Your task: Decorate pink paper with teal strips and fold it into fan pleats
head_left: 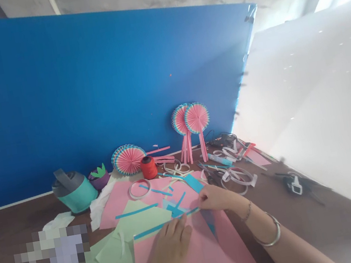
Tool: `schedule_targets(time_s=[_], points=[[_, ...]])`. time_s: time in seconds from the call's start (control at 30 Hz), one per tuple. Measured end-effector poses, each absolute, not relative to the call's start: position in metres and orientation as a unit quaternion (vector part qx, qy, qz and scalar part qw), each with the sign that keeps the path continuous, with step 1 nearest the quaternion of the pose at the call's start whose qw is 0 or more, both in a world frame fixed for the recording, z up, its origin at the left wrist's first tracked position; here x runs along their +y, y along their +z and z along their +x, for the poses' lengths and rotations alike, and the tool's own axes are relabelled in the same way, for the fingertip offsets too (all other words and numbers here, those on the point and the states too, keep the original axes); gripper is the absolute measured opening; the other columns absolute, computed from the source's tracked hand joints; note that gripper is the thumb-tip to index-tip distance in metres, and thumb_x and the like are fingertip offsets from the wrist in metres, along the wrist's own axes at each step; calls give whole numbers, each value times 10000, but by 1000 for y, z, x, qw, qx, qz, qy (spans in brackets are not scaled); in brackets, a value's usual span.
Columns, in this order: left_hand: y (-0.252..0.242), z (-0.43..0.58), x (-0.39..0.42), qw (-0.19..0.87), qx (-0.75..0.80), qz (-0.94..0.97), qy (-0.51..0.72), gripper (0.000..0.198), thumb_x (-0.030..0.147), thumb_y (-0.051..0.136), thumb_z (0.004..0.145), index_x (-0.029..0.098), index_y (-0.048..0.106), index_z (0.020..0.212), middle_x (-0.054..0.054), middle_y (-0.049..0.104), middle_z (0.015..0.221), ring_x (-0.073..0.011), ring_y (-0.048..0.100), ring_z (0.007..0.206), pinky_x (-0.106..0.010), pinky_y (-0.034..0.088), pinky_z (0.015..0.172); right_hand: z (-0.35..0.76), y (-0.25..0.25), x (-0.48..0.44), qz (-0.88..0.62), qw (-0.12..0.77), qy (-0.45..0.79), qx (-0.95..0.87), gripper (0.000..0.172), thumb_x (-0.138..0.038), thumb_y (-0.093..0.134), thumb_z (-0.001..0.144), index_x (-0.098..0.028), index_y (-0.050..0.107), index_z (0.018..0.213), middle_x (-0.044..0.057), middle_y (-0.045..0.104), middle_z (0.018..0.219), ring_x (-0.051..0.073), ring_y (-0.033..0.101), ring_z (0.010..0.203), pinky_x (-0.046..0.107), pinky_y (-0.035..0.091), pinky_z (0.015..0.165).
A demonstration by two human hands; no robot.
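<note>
Left hand lies flat on pink paper, right hand (curled) pinches blue strip.

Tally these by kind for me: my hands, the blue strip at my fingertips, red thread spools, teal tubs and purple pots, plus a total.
Hands: 2, the left hand and right hand
Blue strip at the fingertips: 1
Red thread spool: 1
Teal tub: 1
Purple pot: 1
Total: 6
</note>
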State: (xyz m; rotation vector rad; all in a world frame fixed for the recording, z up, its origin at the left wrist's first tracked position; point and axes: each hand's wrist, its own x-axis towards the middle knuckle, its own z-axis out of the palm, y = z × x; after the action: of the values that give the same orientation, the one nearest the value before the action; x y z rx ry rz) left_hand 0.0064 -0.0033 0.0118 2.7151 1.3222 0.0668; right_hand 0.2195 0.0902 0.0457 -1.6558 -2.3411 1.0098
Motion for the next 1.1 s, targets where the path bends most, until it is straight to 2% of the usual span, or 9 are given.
schedule_targets(time_s=[0.13, 0.2, 0.27, 0.33, 0.43, 0.63, 0.77, 0.93, 1.1], points=[[4, 3, -3, 37, 449, 892, 24, 604, 3, 405, 723, 195, 468, 1293, -84, 344, 1493, -282, 411, 1294, -448, 376, 1032, 221, 50, 91, -525, 56, 408, -745, 484, -409, 598, 772, -183, 322, 446, -46, 230, 477, 90, 217, 491, 234, 197, 443], [1, 2, -4, 29, 454, 890, 23, 625, -2, 401, 718, 200, 458, 1307, -83, 339, 1496, -290, 404, 1299, -453, 380, 1029, 221, 49, 92, -524, 53, 423, -737, 496, -401, 609, 769, -182, 312, 437, -51, 223, 463, 86, 207, 486, 234, 183, 435], [0, 1, -4, 28, 458, 888, 22, 622, -4, 394, 723, 189, 460, 1310, -94, 345, 1491, -296, 407, 1296, -456, 380, 1027, 220, 47, 92, -535, 54, 426, -728, 419, -319, 629, 742, -178, 362, 451, -55, 265, 458, 82, 243, 479, 226, 195, 429], [-2, 1, -4, 28, 463, 885, 28, 613, -6, 392, 724, 174, 470, 1305, -113, 350, 1485, -306, 413, 1289, -465, 376, 1024, 219, 45, 92, -551, 67, 424, -715, 255, -229, 636, 697, -169, 460, 523, -56, 364, 489, 80, 322, 489, 210, 238, 436], [-7, 0, -4, 16, 478, 877, 41, 597, 3, 401, 729, 153, 474, 1302, -143, 356, 1476, -317, 414, 1284, -479, 360, 1028, 219, 44, 92, -572, 75, 410, -707, 89, -173, 626, 648, -154, 541, 628, -46, 474, 560, 85, 418, 531, 196, 293, 462], [-21, -6, -3, -49, 486, 869, 74, 559, 36, 394, 762, 130, 439, 1311, -144, 471, 1392, -300, 409, 1278, -479, 318, 1048, 222, 45, 93, -559, 52, 427, -709, 174, -221, 585, 664, -157, 494, 531, -69, 378, 459, 61, 319, 460, 203, 225, 426], [-23, -7, -3, -78, 487, 858, 142, 509, 60, 358, 804, 134, 422, 1304, -136, 541, 1305, -284, 458, 1226, -476, 322, 1044, 226, 40, 96, -522, 89, 486, -695, 123, -227, 560, 654, -146, 566, 562, -60, 419, 475, 59, 339, 467, 194, 238, 428], [-19, -4, -1, -28, 538, 814, 215, 493, 54, 334, 825, 182, 404, 1296, -95, 590, 1158, -229, 548, 1098, -427, 428, 958, 224, 47, 94, -490, 129, 531, -679, 127, -245, 591, 646, -134, 636, 604, -48, 487, 499, 53, 367, 476, 175, 272, 443], [-12, -5, 3, 57, 560, 780, 273, 338, 229, 361, 920, 227, 449, 1246, -80, 596, 1151, -220, 550, 1118, -387, 477, 903, 218, 53, 90, -488, 145, 520, -686, 133, -260, 635, 645, -138, 630, 592, -58, 447, 463, 45, 335, 442, 174, 245, 410]])
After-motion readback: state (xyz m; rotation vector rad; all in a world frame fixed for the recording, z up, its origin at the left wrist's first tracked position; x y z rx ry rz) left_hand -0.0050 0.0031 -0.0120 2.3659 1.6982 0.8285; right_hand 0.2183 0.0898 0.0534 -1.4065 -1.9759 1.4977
